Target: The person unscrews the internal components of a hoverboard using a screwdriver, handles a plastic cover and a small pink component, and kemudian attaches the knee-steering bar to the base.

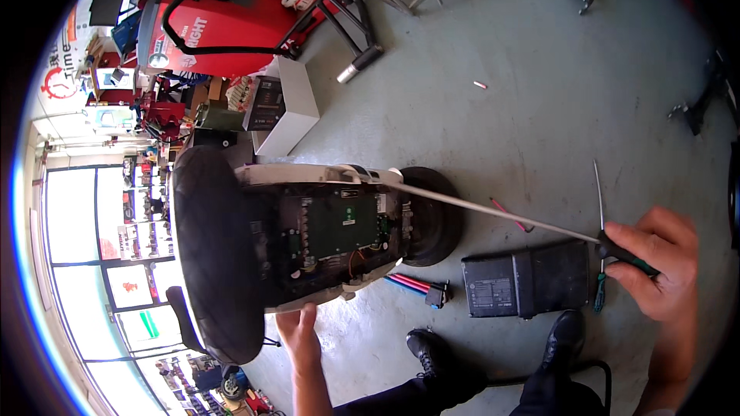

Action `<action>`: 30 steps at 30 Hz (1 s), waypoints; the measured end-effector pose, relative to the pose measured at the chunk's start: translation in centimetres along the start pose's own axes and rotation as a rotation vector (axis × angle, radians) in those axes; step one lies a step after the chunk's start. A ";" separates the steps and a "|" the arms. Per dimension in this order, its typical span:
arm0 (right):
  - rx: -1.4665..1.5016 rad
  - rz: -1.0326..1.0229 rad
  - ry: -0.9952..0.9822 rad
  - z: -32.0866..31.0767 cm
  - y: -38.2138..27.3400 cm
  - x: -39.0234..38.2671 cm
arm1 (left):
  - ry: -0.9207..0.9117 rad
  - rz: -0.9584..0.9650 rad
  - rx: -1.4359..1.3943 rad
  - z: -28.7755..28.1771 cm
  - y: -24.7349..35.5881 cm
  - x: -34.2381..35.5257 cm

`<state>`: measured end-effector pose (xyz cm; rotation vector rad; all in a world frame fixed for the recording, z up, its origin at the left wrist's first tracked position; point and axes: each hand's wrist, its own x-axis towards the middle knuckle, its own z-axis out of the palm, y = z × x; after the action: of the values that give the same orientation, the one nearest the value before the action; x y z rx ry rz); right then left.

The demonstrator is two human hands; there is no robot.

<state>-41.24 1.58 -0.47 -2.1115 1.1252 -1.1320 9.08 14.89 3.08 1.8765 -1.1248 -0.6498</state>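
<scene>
A two-wheeled self-balancing scooter (297, 176) lies tipped with its casing opened, a green circuit board (339, 227) showing inside. Its near wheel (216, 254) is on the left, the other wheel (439, 216) on the right. My left hand (299, 335) grips the casing's lower edge; its fingers are partly hidden beneath. My right hand (659, 262) is closed round the dark handle of a long screwdriver (501, 209). The shaft reaches left to the casing's upper right edge, where I cannot tell whether the tip touches a screw.
On the floor lie a black battery pack (555, 277), a second screwdriver (600, 219), a red thin tool (509, 214) and coloured cables with a connector (437, 294). A white box (297, 104) and a red machine (239, 15) stand at the upper left. My shoes (565, 339) are close by.
</scene>
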 end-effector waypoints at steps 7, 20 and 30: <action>0.127 0.237 -0.158 5.4 3.9 -5.4 | -0.202 -0.470 -0.242 15.4 1.9 -3.5; 0.155 0.198 -0.167 9.2 6.7 -4.1 | -0.150 -0.522 -0.718 20.2 -5.3 9.9; 0.149 0.182 -0.170 8.9 6.2 -3.3 | -0.160 -0.533 -0.663 19.6 -4.6 10.1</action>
<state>-37.45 1.33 -11.17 -1.9092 1.0929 -0.9056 0.99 -0.55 -11.17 1.5378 -0.3917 -1.3071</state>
